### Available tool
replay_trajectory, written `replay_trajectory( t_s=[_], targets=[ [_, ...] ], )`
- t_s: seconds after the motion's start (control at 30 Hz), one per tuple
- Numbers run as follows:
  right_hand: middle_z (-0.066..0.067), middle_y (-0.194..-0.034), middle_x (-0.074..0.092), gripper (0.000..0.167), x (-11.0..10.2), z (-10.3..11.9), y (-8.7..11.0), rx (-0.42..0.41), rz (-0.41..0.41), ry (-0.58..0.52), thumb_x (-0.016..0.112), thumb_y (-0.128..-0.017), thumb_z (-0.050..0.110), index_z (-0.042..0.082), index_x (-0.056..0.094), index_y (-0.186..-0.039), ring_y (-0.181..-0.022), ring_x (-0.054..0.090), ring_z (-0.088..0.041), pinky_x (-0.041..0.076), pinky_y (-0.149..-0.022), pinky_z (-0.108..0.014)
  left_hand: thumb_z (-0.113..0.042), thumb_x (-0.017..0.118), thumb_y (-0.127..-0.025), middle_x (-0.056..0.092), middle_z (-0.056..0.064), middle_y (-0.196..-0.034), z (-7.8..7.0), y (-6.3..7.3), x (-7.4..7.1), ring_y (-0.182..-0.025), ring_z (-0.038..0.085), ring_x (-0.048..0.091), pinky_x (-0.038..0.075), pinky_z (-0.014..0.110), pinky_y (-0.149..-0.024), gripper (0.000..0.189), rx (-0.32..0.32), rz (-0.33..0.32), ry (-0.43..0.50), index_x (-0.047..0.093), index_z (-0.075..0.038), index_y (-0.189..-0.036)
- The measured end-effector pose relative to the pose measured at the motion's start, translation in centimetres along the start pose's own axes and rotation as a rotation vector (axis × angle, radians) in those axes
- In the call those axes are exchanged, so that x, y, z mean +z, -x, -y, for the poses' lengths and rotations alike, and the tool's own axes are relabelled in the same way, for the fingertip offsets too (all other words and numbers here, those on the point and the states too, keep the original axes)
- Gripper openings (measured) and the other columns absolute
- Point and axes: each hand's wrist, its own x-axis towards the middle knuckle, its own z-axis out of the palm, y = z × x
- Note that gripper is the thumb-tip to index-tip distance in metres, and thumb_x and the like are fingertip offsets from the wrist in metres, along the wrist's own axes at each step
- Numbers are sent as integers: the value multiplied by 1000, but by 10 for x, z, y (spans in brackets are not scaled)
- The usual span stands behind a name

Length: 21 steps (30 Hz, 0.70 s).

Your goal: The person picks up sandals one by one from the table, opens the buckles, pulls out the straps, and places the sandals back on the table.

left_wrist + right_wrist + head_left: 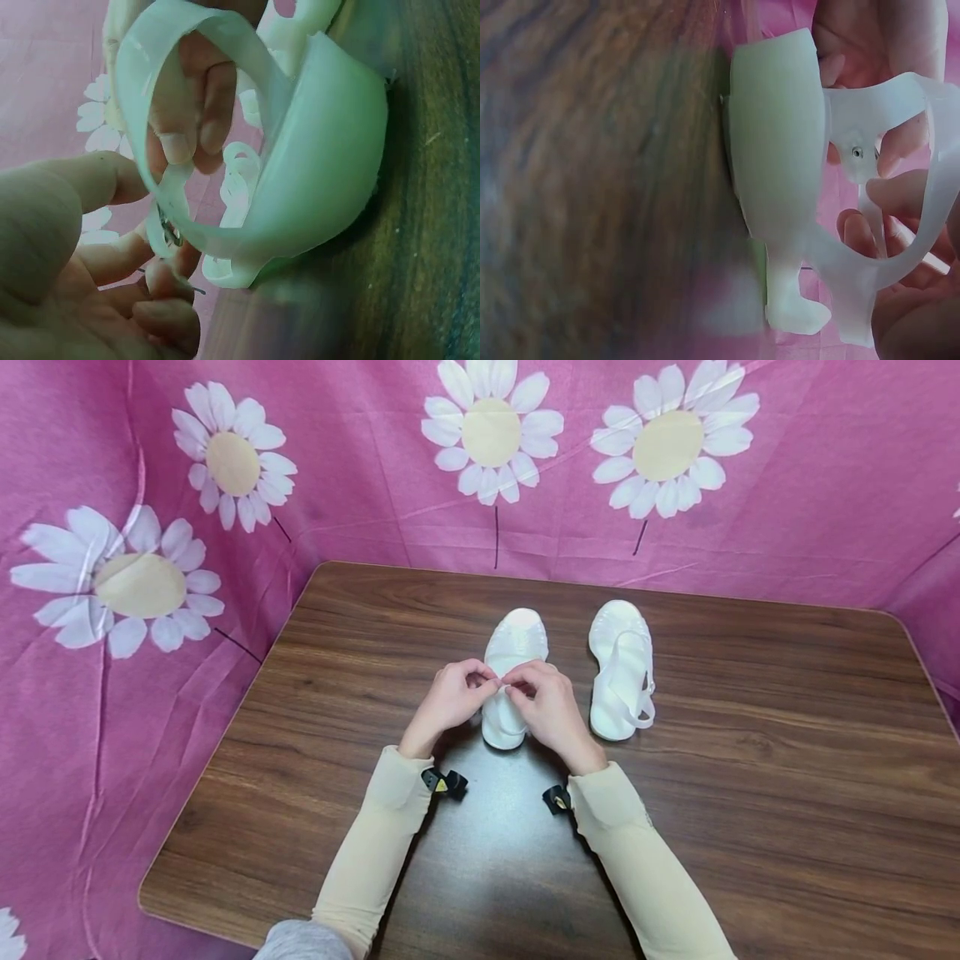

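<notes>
A white sandal stands upright on the table, its toe pointing to the far side. Over its middle my left hand and right hand meet, fingertips close together at the ankle strap. In the left wrist view, the left fingers pinch the strap beside a small metal buckle. The right thumb and fingers hold the thin strap end from the other side. The strap stands up as a loop behind the heel in the right wrist view. Both hands partly cover the sandal in the head view.
The matching white sandal stands to the right, toe to the back, with its strap looped at the side. Both are on a brown wood-grain table. A pink cloth with large white daisies hangs behind and at the left.
</notes>
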Motion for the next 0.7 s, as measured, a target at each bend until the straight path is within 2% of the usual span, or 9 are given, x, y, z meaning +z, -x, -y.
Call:
replay_trajectory(
  t_s=[0.3,0.5,0.7],
  targets=[
    [-6,-91,71,10,2,3,0,-2,-39,16,68,-83,0,6,74,-87,-88,63,-22,50,-79,-36,-23,60,-83,73,5,-89,-4,2,0,-79,16,63,48,25,-69,22,-115,-50,-14,74,-10,-94],
    [-5,-87,71,11,3,5,1,-35,-61,3,67,-83,-2,6,74,-84,-84,64,-19,52,-76,-33,-25,59,-83,71,4,-80,-5,3,-1,-64,14,60,47,24,-60,23,-144,-82,-12,74,-10,-92],
    [-5,-87,71,11,3,5,1,-27,-69,-10,66,-83,-1,6,74,-84,-81,64,-17,52,-74,-31,-24,57,-85,65,3,-66,-4,3,-2,-58,26,65,46,23,-48,22,-163,-48,85,73,-9,-92]
  ],
)
